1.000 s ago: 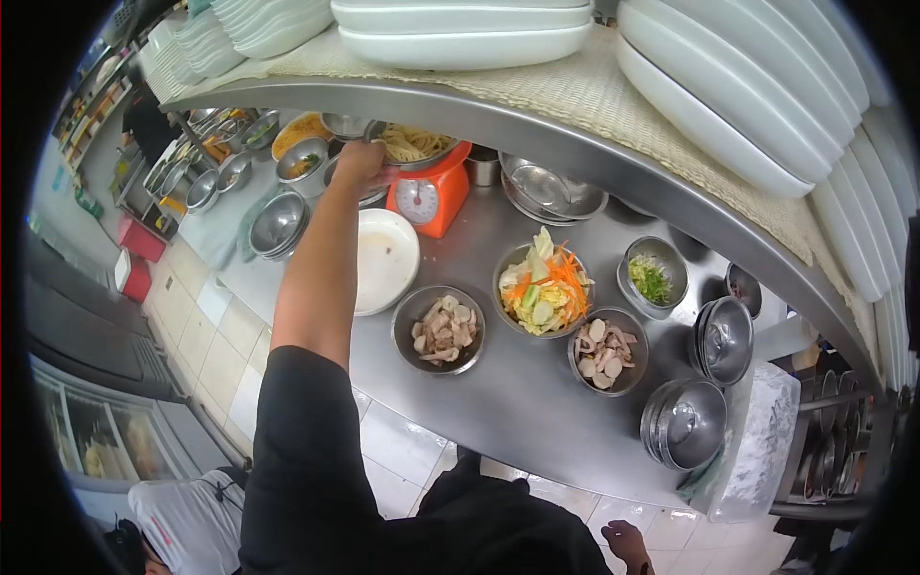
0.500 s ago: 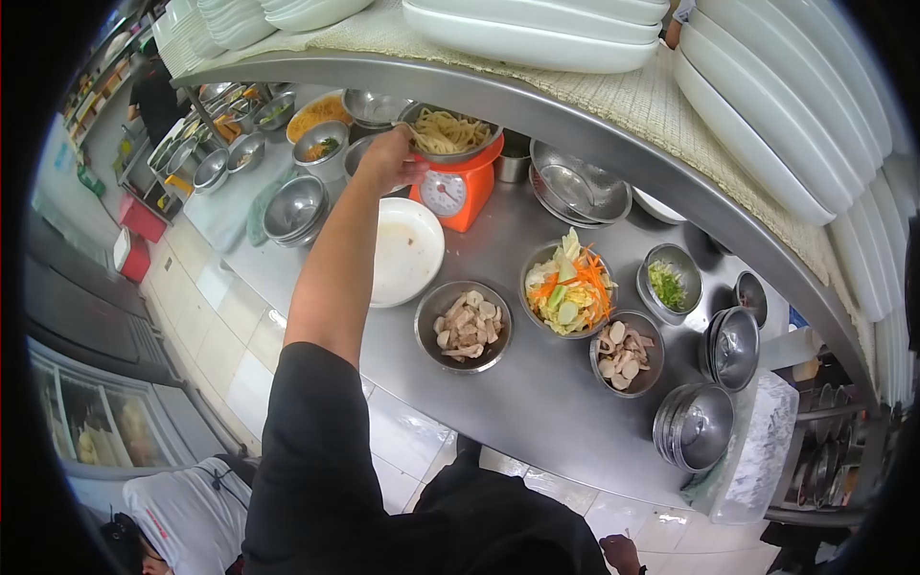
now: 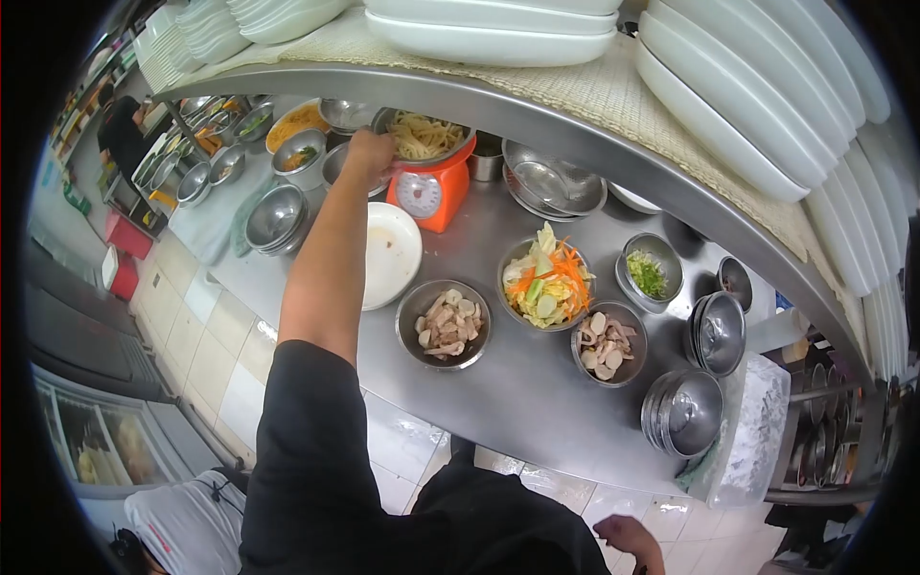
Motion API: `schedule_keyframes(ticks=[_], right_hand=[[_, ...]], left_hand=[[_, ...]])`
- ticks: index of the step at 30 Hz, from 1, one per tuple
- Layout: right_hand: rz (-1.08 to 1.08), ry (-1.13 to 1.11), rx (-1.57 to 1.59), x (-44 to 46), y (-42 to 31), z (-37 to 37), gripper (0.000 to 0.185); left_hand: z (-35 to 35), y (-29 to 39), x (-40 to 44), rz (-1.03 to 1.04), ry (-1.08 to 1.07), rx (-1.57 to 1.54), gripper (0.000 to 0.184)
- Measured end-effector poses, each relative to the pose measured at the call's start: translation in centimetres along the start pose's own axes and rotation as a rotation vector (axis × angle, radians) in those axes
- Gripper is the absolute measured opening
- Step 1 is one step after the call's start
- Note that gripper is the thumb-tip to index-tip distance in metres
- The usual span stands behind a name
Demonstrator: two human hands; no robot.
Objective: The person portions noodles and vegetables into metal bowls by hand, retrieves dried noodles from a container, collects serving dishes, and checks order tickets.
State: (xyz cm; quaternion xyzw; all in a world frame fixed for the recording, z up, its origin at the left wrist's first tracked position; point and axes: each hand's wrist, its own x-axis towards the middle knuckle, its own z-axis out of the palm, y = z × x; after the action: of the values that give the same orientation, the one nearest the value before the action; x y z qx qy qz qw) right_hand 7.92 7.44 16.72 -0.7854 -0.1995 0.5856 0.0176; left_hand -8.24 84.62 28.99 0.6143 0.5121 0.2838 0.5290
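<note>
My left hand (image 3: 372, 156) reaches across the counter and is closed on the left rim of a metal bowl (image 3: 383, 117) of pale noodles (image 3: 422, 136). This bowl sits on an orange kitchen scale (image 3: 436, 199) with a white dial. Below it lies a white plate (image 3: 391, 257) with a few specks on it. My right hand (image 3: 623, 533) hangs low near the bottom edge, fingers curled, nothing visible in it. Between my hands stand two metal bowls of sliced meat (image 3: 448, 326) (image 3: 607, 347) and a bowl of cabbage and carrot strips (image 3: 548, 285).
Overhead, a steel shelf (image 3: 537, 120) carries stacked white dishes (image 3: 489, 38). A bowl of chopped green onion (image 3: 648, 276), stacked metal bowls (image 3: 692, 414) and a clear plastic tub (image 3: 749, 431) are at right. More bowls (image 3: 276, 218) stand left. A person in white (image 3: 187, 522) is at lower left.
The view has shifted, so the counter's contents appear slightly further left. My left hand stays at the noodle bowl's rim. My right hand has come further up into view.
</note>
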Motion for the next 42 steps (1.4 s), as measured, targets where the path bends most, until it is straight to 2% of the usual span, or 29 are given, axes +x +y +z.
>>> schedule_keyframes(ticks=[2, 4, 6, 8, 9, 10, 11, 14, 15, 18, 19, 22, 25, 28, 29, 30, 32, 33, 36, 37, 39, 42], right_hand=[[-0.152, 0.162, -0.067, -4.6, -8.6, -3.0, 0.034], [-0.429, 0.333, 0.019, -7.5, -14.8, -5.2, 0.027], [-0.75, 0.564, -0.078, -9.8, -20.7, -7.1, 0.021], [-1.067, 0.841, -0.349, -11.6, -26.2, -8.4, 0.023], [-1.168, 0.862, -0.399, -11.6, -28.5, -8.7, 0.025], [-1.267, 0.876, -0.45, -11.3, -30.4, -8.8, 0.026], [-1.267, 0.834, -0.506, -10.6, -32.2, -8.9, 0.025], [-1.209, 0.764, -0.81, -7.5, -34.7, -7.7, 0.027], [-1.182, 0.749, -0.936, -6.4, -35.0, -7.1, 0.028], [-1.037, 0.494, -1.192, -3.6, -34.8, -5.4, 0.033], [-1.08, 0.512, -1.219, -2.4, -34.5, -5.2, 0.03], [-1.005, 0.43, -1.083, -1.3, -34.5, -6.0, 0.027], [-0.97, 0.353, -0.783, -3.1, -34.6, -7.6, 0.029], [-1.112, 0.406, -0.545, -5.4, -34.3, -9.5, 0.031], [-1.304, 0.511, -0.398, -4.9, -33.9, -9.7, 0.021], [-1.287, 0.434, -0.194, -5.0, -33.8, -9.8, 0.02], [-1.234, 0.28, 0.216, -5.0, -33.8, -9.7, 0.018], [-1.224, 0.135, 0.511, -4.0, -33.9, -9.3, 0.019], [-1.178, -0.04, 0.945, -3.8, -34.6, -8.8, 0.02], [-1.114, 0.076, 1.058, -4.4, -35.5, -8.1, 0.019], [-1.108, 0.114, 1.066, -4.1, -35.8, -7.9, 0.018], [-1.048, 0.142, 1.176, -5.7, -36.9, -7.6, 0.023]], left_hand=[[1.6, 1.8, -4.2, 0.105, 0.17, -0.167, 0.039], [1.8, 2.0, -8.4, 0.179, 0.068, -0.153, 0.04], [2.2, 2.6, -15.4, 0.194, -0.034, -0.176, 0.044], [3.7, 1.6, -22.3, 0.124, -0.136, -0.354, 0.049], [3.9, 1.1, -25.2, 0.055, -0.217, -0.238, 0.052], [4.3, -1.3, -27.1, 0.14, -0.292, -0.161, 0.054], [4.8, -2.1, -29.6, 0.026, -0.352, -0.184, 0.056], [6.3, -5.3, -34.3, -0.019, -0.463, -0.119, 0.056], [6.8, -7.0, -35.0, -0.036, -0.481, -0.19, 0.055], [7.9, -10.0, -35.9, -0.1, -0.506, -0.297, 0.055], [8.1, -10.3, -36.2, -0.125, -0.512, -0.314, 0.055], [8.8, -12.0, -36.2, -0.137, -0.499, -0.328, 0.054], [9.6, -13.4, -36.0, -0.13, -0.462, -0.294, 0.053], [10.2, -14.5, -35.9, -0.159, -0.454, -0.266, 0.053], [10.1, -15.1, -36.0, -0.144, -0.449, -0.283, 0.054], [9.8, -15.6, -36.2, -0.128, -0.444, -0.3, 0.054], [7.8, -15.3, -37.4, 0.089, -0.39, 0.066, 0.058], [7.1, -14.7, -38.0, 0.2, -0.358, 0.248, 0.061], [6.9, -13.0, -38.8, 0.537, -0.21, 0.342, 0.064], [7.2, -11.6, -38.7, 0.573, -0.219, 0.365, 0.066], [9.1, -8.2, -37.6, 0.645, -0.23, 0.411, 0.07], [13.8, -8.9, -34.7, 0.731, -0.222, 0.519, 0.064]])
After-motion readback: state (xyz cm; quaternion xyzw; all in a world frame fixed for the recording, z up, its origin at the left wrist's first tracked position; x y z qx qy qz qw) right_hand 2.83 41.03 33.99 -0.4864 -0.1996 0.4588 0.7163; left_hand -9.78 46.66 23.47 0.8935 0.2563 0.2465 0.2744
